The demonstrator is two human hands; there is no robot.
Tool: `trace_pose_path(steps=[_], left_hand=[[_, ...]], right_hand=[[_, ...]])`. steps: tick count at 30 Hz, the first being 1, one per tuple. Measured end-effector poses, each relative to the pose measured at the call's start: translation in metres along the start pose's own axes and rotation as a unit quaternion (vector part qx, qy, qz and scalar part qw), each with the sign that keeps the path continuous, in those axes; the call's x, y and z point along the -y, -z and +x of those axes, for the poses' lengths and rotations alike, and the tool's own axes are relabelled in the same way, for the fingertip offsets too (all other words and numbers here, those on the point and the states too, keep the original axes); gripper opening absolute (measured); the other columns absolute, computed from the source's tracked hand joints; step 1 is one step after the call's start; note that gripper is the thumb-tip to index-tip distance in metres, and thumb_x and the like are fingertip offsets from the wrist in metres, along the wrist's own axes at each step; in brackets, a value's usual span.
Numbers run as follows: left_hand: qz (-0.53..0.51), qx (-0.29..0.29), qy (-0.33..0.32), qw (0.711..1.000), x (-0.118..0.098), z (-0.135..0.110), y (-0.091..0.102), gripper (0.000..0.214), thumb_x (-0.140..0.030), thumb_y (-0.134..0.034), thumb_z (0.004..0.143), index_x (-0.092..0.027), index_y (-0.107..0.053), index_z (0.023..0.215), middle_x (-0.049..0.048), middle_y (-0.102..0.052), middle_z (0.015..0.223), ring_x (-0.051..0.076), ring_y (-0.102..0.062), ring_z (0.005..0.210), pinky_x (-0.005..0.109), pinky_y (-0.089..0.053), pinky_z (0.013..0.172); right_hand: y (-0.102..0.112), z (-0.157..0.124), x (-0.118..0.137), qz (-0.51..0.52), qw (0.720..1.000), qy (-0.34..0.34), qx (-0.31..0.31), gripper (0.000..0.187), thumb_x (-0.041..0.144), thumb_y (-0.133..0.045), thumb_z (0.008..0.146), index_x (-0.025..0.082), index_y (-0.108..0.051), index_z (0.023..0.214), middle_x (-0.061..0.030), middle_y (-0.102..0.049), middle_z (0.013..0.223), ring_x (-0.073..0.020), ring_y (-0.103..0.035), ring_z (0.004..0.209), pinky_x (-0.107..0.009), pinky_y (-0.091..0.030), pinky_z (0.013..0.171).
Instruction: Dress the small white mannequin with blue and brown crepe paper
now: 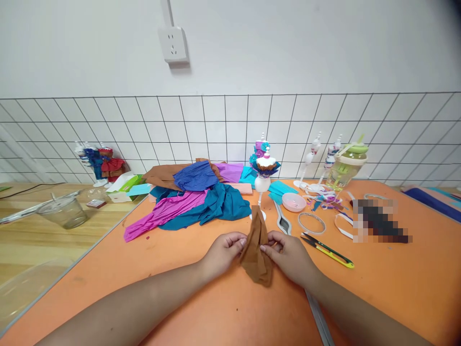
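Over the orange table mat (414, 283), my left hand (223, 252) and my right hand (288, 254) both pinch a strip of brown crepe paper (256, 247). The strip is gathered at its middle between my fingertips, one end pointing up and the other spreading down onto the mat. Just behind it stands a small white doll stand (262, 185) wearing layered paper frills.
A heap of purple, teal, blue and brown crepe paper (194, 199) lies behind my left hand. To the right are thread snips (327, 251), a ring of tape (311, 222), a pink dish (294, 202), silver scissors (283, 220), a green-lidded bottle (347, 166) and a metal ruler (319, 319).
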State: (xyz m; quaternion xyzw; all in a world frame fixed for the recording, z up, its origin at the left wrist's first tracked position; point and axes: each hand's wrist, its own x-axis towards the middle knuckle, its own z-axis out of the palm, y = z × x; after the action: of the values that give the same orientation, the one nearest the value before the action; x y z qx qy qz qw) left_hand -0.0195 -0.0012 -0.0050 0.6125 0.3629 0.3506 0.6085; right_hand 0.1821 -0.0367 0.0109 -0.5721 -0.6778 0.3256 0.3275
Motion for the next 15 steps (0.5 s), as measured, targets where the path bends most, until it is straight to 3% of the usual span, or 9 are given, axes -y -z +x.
trace_pose_path(steps=[4,7,9,11,12,13,15], left_hand=[[-0.084,-0.079,0.026,0.993,0.012,0.009,0.008,0.041,-0.056,-0.064,0.078,-0.017,-0.062,0.087,0.0025,-0.065,0.078,0.016,-0.058,0.068,0.026,-0.043,0.066],[-0.118,-0.126,0.047,0.984,0.014,0.014,0.018,0.039,-0.05,-0.061,0.081,-0.018,-0.057,0.103,0.0053,-0.066,0.088,0.019,-0.062,0.08,0.031,-0.047,0.073],[-0.055,-0.191,0.006,0.98,0.008,0.012,0.023,0.042,-0.046,-0.058,0.084,-0.019,-0.053,0.115,0.0065,-0.063,0.097,0.02,-0.061,0.091,0.032,-0.046,0.081],[0.08,-0.266,-0.104,0.955,-0.001,0.006,0.025,0.039,-0.044,-0.053,0.087,-0.02,-0.05,0.118,0.0073,-0.059,0.105,0.02,-0.056,0.1,0.034,-0.043,0.091],[0.165,-0.27,-0.163,0.935,-0.005,0.002,0.025,0.039,-0.045,-0.055,0.087,-0.02,-0.05,0.117,0.008,-0.058,0.109,0.021,-0.054,0.103,0.036,-0.041,0.094],[0.245,-0.237,-0.208,0.917,-0.009,-0.003,0.024,0.042,-0.048,-0.059,0.083,-0.021,-0.052,0.115,0.0089,-0.058,0.112,0.023,-0.053,0.106,0.037,-0.041,0.096],[0.363,-0.112,-0.227,0.897,-0.014,-0.009,0.02,0.056,-0.049,-0.075,0.068,-0.022,-0.055,0.114,0.0097,-0.058,0.117,0.028,-0.052,0.109,0.041,-0.042,0.095]], right_hand=[[0.012,0.006,-0.012,0.151,0.987,-0.057,0.01,0.024,0.044,-0.06,0.08,0.02,-0.059,0.083,0.0033,-0.056,0.065,-0.013,-0.055,0.054,-0.025,-0.043,0.049],[0.02,0.01,-0.021,0.224,0.971,-0.073,0.033,0.032,0.049,-0.064,0.077,0.019,-0.06,0.088,0.0047,-0.055,0.059,-0.0127,-0.056,0.053,-0.024,-0.045,0.048],[0.021,0.011,-0.024,0.23,0.968,-0.07,0.067,0.034,0.05,-0.065,0.077,0.017,-0.062,0.089,0.0048,-0.055,0.056,-0.012,-0.056,0.051,-0.024,-0.046,0.049],[0.019,0.01,-0.024,0.236,0.963,-0.072,0.107,0.036,0.05,-0.065,0.078,0.017,-0.063,0.091,0.0035,-0.059,0.059,-0.012,-0.058,0.053,-0.024,-0.047,0.051],[0.018,0.009,-0.023,0.24,0.96,-0.073,0.125,0.037,0.05,-0.065,0.078,0.017,-0.063,0.094,0.0028,-0.061,0.062,-0.0124,-0.06,0.056,-0.024,-0.049,0.052],[0.016,0.008,-0.022,0.243,0.957,-0.073,0.14,0.038,0.05,-0.066,0.078,0.017,-0.063,0.097,0.002,-0.063,0.066,-0.0128,-0.062,0.06,-0.024,-0.05,0.054],[0.015,0.006,-0.021,0.239,0.955,-0.074,0.16,0.039,0.048,-0.065,0.079,0.018,-0.062,0.103,0.0005,-0.066,0.072,-0.0137,-0.064,0.066,-0.024,-0.051,0.056]])
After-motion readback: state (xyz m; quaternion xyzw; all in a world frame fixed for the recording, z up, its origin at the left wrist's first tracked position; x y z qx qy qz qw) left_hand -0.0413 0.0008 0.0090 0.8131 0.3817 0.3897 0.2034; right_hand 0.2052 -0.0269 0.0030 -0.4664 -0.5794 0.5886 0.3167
